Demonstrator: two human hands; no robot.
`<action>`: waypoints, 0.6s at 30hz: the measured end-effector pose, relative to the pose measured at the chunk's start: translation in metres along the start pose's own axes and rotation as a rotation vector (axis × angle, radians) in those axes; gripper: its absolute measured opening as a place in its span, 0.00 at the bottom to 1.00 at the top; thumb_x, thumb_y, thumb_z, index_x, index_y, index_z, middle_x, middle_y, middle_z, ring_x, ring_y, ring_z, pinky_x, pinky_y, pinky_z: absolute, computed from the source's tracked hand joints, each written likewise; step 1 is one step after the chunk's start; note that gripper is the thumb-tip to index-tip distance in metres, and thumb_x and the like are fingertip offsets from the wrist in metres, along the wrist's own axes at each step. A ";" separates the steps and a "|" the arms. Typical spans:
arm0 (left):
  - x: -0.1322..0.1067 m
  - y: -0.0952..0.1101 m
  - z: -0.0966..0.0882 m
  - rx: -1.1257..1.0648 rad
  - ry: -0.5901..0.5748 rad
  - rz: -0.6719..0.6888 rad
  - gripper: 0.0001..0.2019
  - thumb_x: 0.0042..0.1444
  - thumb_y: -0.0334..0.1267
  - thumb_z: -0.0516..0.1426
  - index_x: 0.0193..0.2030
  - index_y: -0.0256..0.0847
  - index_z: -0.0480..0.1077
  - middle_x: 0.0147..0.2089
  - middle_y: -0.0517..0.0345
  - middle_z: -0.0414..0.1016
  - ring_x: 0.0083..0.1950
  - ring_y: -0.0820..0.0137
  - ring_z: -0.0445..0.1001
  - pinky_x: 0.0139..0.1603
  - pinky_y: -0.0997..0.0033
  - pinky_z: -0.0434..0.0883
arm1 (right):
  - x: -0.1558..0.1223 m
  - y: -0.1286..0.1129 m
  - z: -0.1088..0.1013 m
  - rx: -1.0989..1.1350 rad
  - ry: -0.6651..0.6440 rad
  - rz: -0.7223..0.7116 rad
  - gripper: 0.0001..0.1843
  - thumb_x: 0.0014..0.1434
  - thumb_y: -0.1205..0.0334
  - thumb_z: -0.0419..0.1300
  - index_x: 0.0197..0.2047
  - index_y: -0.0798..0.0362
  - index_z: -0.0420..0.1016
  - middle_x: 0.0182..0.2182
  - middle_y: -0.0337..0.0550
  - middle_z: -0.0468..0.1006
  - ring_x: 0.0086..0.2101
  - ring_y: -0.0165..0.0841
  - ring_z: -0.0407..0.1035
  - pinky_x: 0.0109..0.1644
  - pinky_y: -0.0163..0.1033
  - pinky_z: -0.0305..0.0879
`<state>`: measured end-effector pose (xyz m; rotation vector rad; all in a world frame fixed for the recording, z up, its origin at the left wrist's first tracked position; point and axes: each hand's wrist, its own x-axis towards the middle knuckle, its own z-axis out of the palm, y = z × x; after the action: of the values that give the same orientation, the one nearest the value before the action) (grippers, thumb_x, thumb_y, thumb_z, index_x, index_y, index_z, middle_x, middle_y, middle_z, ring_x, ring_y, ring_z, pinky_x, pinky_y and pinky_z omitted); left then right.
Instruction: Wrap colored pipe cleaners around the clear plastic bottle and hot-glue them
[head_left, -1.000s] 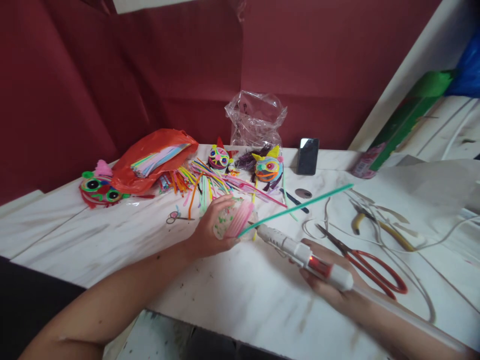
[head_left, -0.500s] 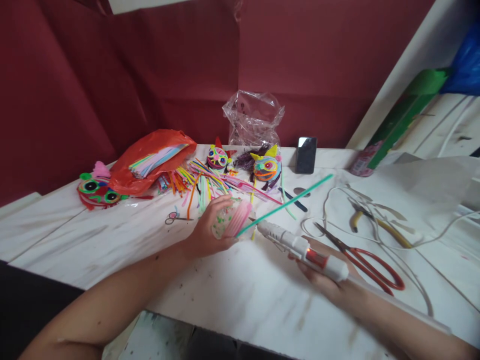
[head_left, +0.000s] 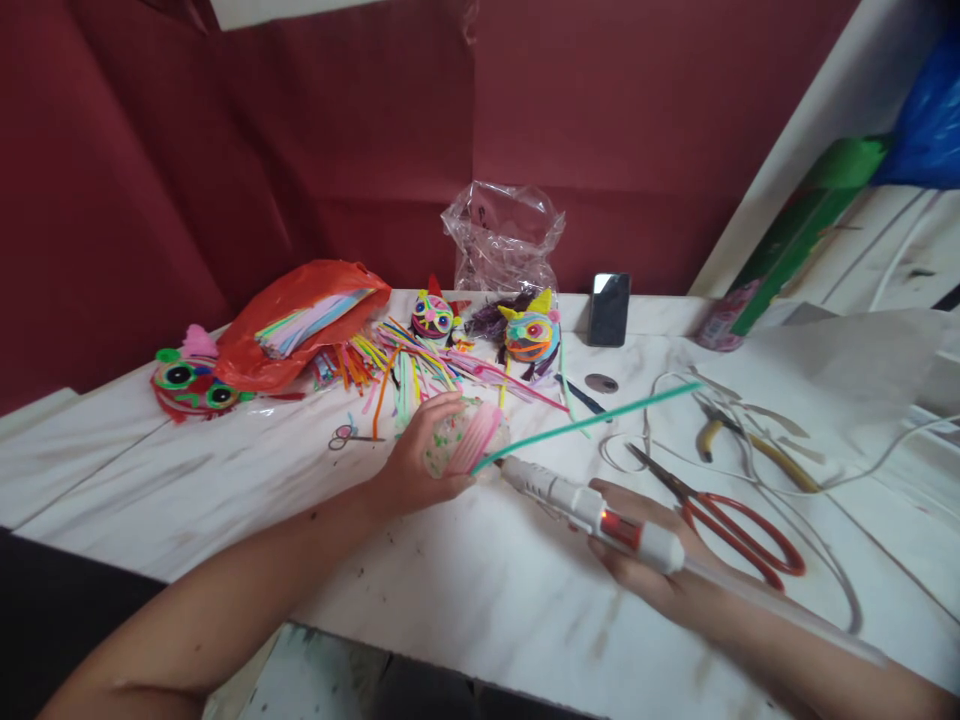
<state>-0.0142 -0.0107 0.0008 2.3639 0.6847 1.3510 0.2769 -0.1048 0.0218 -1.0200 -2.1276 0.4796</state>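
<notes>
My left hand is closed around a rounded, pale craft piece with green and red specks. Pink pipe cleaners lie side by side across it. From its lower edge a long green pipe cleaner sticks out to the right, slightly bowed. My right hand grips a white hot glue gun with a lit orange window and a glue stick out of its back. The gun's nozzle is at the green pipe cleaner's base; whether they touch I cannot tell.
Red-handled scissors, pliers and a white cord lie at right. Behind stand a phone and decorated animal heads. A red bag and loose pipe cleaners lie at left, near small scissors.
The glue gun has moved left and slightly down, bringing its nozzle to the craft piece. The green pipe cleaner's free end has swung lower and further right. My left hand has barely moved.
</notes>
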 end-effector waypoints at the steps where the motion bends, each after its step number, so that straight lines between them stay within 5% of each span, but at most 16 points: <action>1: 0.000 0.000 0.000 0.005 -0.007 -0.007 0.36 0.46 0.44 0.66 0.62 0.45 0.59 0.63 0.41 0.61 0.68 0.48 0.59 0.67 0.42 0.58 | 0.001 -0.001 0.000 0.008 -0.028 -0.028 0.05 0.59 0.62 0.55 0.33 0.50 0.70 0.29 0.42 0.74 0.29 0.33 0.72 0.32 0.35 0.70; 7: -0.003 -0.001 0.001 -0.043 -0.007 -0.083 0.37 0.46 0.48 0.67 0.62 0.46 0.60 0.62 0.44 0.62 0.67 0.49 0.60 0.68 0.43 0.58 | 0.002 -0.001 0.001 0.024 -0.105 -0.047 0.05 0.59 0.64 0.53 0.32 0.49 0.69 0.28 0.44 0.74 0.29 0.35 0.71 0.33 0.37 0.70; 13: -0.005 0.001 0.002 -0.156 0.012 -0.332 0.41 0.41 0.54 0.68 0.61 0.46 0.60 0.63 0.43 0.63 0.66 0.46 0.61 0.66 0.41 0.59 | 0.005 -0.004 0.004 0.010 -0.063 -0.172 0.07 0.60 0.66 0.52 0.30 0.49 0.66 0.26 0.41 0.71 0.26 0.32 0.69 0.30 0.34 0.67; 18: -0.005 0.002 0.002 -0.161 0.006 -0.344 0.40 0.42 0.52 0.69 0.61 0.46 0.61 0.63 0.44 0.65 0.66 0.47 0.62 0.66 0.43 0.59 | 0.011 -0.017 0.000 0.016 -0.052 -0.116 0.05 0.58 0.66 0.53 0.31 0.48 0.66 0.27 0.42 0.74 0.28 0.34 0.72 0.32 0.35 0.69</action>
<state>-0.0145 -0.0152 -0.0031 2.0056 0.9001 1.2134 0.2634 -0.1066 0.0373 -0.8780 -2.2115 0.4701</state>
